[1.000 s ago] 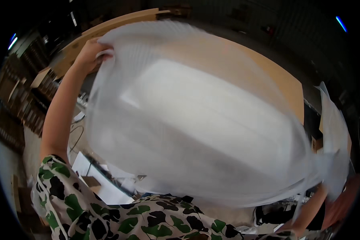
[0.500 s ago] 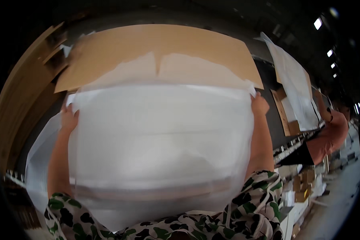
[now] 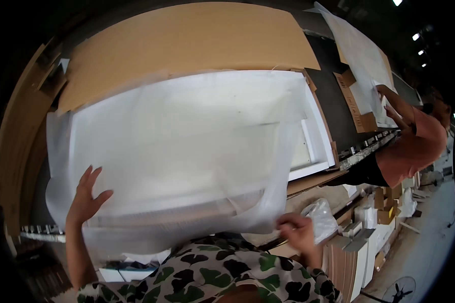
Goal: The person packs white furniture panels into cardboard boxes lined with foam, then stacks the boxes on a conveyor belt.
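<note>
A large translucent white foam sheet (image 3: 187,151) lies spread over a white panel (image 3: 313,146) that rests on a big brown cardboard sheet (image 3: 187,40). My left hand (image 3: 86,197) lies flat and open on the sheet's lower left part, fingers spread. My right hand (image 3: 298,232) pinches the sheet's lower right edge near my camouflage-patterned clothing (image 3: 222,272). The white panel shows only at its right end; the sheet hides the rest.
A person in an orange shirt (image 3: 414,146) works at the right, hands on another white foam sheet (image 3: 364,55) over a cardboard box (image 3: 356,101). A clear plastic bag (image 3: 321,217), stacked boards (image 3: 354,257) and small cartons (image 3: 387,212) stand lower right.
The sheet, held up by both hands at its top corners half a second ago, now lies over the panel. My hands have come down to its near edge; the left has let go and lies flat.
</note>
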Tool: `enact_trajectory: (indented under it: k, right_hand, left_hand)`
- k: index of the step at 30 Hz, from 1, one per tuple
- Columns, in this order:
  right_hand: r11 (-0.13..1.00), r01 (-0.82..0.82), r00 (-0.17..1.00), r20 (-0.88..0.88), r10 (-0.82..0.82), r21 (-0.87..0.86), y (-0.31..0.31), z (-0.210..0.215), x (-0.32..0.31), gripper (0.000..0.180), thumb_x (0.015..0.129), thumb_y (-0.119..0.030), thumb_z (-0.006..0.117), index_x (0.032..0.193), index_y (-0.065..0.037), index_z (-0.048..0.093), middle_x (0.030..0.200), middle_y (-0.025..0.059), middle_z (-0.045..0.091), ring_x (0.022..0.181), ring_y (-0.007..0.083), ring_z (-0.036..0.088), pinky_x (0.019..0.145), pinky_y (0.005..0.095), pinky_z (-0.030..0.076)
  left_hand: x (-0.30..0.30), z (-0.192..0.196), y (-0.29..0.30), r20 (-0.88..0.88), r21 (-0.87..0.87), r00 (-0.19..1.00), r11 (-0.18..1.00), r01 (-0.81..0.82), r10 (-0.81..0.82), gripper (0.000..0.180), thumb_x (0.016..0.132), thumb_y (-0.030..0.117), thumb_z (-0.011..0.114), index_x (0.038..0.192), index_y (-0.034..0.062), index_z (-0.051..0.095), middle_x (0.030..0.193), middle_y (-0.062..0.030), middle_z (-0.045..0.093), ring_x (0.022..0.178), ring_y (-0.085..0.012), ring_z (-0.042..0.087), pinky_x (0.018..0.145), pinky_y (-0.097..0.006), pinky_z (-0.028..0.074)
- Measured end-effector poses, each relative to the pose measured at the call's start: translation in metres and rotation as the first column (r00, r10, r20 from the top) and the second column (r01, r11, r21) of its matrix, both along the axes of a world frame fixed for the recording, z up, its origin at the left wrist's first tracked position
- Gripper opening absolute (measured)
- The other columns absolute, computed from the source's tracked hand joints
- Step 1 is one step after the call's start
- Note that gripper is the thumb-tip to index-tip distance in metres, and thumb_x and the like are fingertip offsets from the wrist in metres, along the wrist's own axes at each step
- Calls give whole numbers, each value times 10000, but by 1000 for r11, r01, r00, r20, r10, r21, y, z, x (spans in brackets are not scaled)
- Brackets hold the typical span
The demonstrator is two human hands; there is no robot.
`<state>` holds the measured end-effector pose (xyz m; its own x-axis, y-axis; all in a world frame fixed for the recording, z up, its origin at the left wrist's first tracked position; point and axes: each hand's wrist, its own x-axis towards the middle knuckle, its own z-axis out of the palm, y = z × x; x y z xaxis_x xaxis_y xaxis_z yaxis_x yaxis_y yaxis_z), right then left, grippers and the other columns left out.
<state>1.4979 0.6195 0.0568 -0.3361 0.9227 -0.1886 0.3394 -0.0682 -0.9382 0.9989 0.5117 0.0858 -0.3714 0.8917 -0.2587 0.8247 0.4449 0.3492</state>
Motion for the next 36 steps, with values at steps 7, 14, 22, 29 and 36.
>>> enact_trajectory:
  k: [7,14,22,29,36]
  right_hand:
    - [887,71,974,161,-161,456,7,-62,-26,241,795,-222,662,702,-17,577,530,97,522,436,204,479,430,298,398]
    - [825,545,733,-393,-555,-147,67,-36,98,230,919,-284,463,865,-76,544,795,-2,528,643,96,469,566,232,401]
    - [743,8,258,717,-648,669,172,-38,232,200,859,-252,512,807,-68,572,741,193,611,703,364,606,581,464,468]
    - [351,-196,555,399,-730,916,214,19,99,285,812,-133,575,1086,-64,539,1045,158,555,952,347,525,805,418,451]
    - [468,-456,831,550,-80,757,278,-64,-73,166,823,-92,509,952,-18,581,968,175,586,921,362,532,821,425,433]
  left_hand:
    - [18,-64,26,-93,-155,995,987,-44,30,918,681,502,706,1393,139,254,1437,-259,129,1312,-423,187,1042,-468,262]
    - [39,-78,22,-153,-375,973,900,-220,174,972,666,580,670,1410,148,217,1451,-250,75,1307,-459,163,1039,-477,271]
    - [2,-98,28,29,-82,999,996,41,-38,822,750,499,640,1376,92,295,1416,-252,216,1309,-384,234,1041,-419,292]
    - [-73,-93,17,-91,13,996,1000,18,-17,689,764,408,667,1301,61,411,1380,-228,310,1268,-356,325,993,-407,349]
    - [-84,-105,3,-319,-68,943,990,-123,95,755,766,523,600,1343,106,347,1411,-234,236,1308,-380,220,1030,-489,241]
